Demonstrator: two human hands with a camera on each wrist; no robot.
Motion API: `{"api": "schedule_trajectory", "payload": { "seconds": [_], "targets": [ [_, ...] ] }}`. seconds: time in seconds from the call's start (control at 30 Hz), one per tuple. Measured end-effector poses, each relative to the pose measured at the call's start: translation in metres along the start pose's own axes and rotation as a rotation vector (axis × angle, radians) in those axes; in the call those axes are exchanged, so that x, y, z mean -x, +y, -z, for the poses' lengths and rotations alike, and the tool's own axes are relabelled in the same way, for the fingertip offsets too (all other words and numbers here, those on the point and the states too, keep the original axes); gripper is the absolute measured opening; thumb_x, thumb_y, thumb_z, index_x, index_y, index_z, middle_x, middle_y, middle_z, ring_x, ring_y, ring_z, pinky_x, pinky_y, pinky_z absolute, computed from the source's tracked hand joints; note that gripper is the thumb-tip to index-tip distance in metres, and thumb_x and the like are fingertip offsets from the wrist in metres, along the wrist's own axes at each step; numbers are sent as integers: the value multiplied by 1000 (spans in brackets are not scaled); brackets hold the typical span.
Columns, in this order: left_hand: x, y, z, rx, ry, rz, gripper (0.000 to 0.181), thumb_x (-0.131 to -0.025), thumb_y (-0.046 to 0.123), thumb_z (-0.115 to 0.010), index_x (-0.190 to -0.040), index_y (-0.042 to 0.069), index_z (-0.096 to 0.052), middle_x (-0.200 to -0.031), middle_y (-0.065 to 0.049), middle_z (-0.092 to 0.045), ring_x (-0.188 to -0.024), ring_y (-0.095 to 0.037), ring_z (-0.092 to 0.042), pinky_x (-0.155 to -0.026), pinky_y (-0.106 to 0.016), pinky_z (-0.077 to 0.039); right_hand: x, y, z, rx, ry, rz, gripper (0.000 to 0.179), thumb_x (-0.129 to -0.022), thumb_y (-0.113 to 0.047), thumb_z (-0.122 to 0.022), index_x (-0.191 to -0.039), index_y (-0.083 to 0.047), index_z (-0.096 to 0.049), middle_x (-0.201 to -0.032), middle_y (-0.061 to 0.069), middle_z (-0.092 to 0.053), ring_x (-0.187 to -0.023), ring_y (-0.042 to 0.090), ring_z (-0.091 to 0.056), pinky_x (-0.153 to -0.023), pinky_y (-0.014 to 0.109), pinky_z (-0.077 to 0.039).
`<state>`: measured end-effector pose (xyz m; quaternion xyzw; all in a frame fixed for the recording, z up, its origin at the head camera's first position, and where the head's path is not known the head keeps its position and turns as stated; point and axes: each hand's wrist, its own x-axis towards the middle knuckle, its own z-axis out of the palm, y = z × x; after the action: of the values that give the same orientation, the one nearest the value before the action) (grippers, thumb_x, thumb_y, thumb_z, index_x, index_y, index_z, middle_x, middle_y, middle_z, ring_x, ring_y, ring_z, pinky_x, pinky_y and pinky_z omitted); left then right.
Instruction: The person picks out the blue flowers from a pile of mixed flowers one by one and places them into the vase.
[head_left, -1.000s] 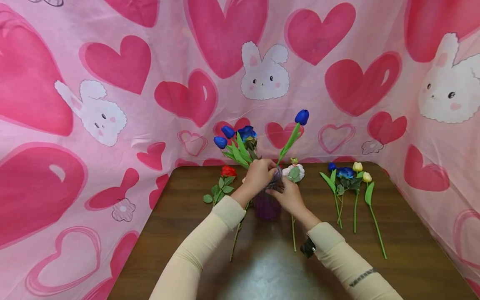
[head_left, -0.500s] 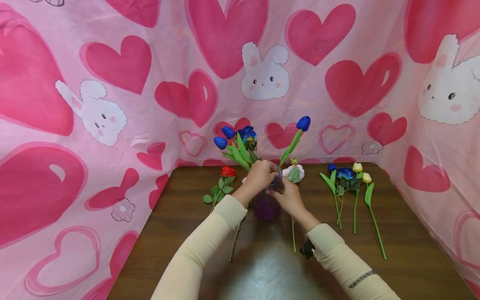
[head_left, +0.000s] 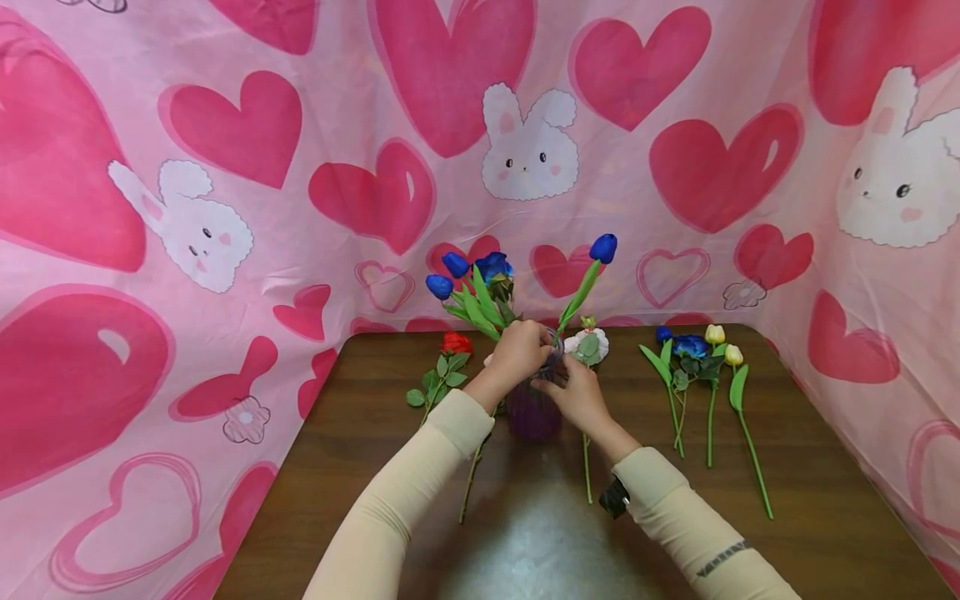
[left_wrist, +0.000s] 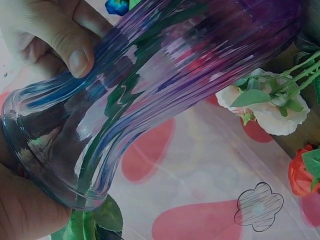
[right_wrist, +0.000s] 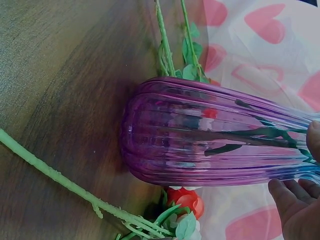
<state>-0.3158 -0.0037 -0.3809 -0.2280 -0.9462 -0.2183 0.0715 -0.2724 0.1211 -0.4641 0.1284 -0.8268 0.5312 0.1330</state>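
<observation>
A ribbed glass vase (head_left: 534, 414), purple at its base and bluish toward the neck, stands upright on the table. Over its mouth, my left hand (head_left: 517, 350) pinches the stem of a blue tulip (head_left: 603, 248), which leans right. My right hand (head_left: 579, 393) grips the vase neck, its thumb (left_wrist: 77, 62) on the glass in the left wrist view. Dark green stems (right_wrist: 260, 132) show through the glass in the right wrist view. Two more blue tulips (head_left: 439, 287) and a blue rose (head_left: 493, 267) rise behind my left hand, which hides the stems there.
On the brown table (head_left: 525, 542), a red rose (head_left: 456, 342) lies left of the vase and a pale flower (head_left: 592, 345) right of it. Farther right lie a blue rose (head_left: 690, 346), a small blue tulip (head_left: 663, 334) and cream tulips (head_left: 733, 355). A heart-patterned cloth (head_left: 630, 192) hangs behind.
The blue tulip in my left hand has come down a little toward the vase, mostly in the first half second. My left hand has dipped slightly; my right hand stays on the neck.
</observation>
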Motion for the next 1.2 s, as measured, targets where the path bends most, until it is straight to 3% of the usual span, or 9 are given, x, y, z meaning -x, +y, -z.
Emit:
{"api": "schedule_trajectory", "payload": {
  "seconds": [0.5,0.73,0.87,1.2],
  "targets": [
    [1,1,3,13,-8,1,18,-90,20,-72,-73,12,-70,-65,5,-62,-64,-12,-57,-56,-23,-44,0,1,-1,-19,-3,1,51,-84,-9,-77,-127,4,-55,-117,23,-64,-109,33,-63,-87,39,-52],
    [4,2,7,36,8,-6,10,-90,19,-72,-89,11,-77,-81,2,-70,-76,-14,-65,-65,-24,-53,1,1,0,-23,-6,-3,51,-84,-10,-77,-128,3,-54,-117,23,-64,-108,33,-63,-86,39,-53],
    [9,4,15,68,48,-37,12,-90,20,-72,-95,10,-77,-86,0,-72,-80,-15,-67,-68,-24,-54,0,1,0,-26,-6,6,51,-84,-9,-77,-128,4,-55,-117,23,-64,-108,33,-63,-86,39,-53],
    [29,5,40,187,125,-128,15,-88,24,-74,-94,11,-77,-85,2,-72,-73,-7,-65,-64,-20,-52,1,-1,-1,-13,0,9,50,-83,-10,-77,-126,4,-56,-117,25,-64,-108,36,-63,-86,41,-53]
  ]
}}
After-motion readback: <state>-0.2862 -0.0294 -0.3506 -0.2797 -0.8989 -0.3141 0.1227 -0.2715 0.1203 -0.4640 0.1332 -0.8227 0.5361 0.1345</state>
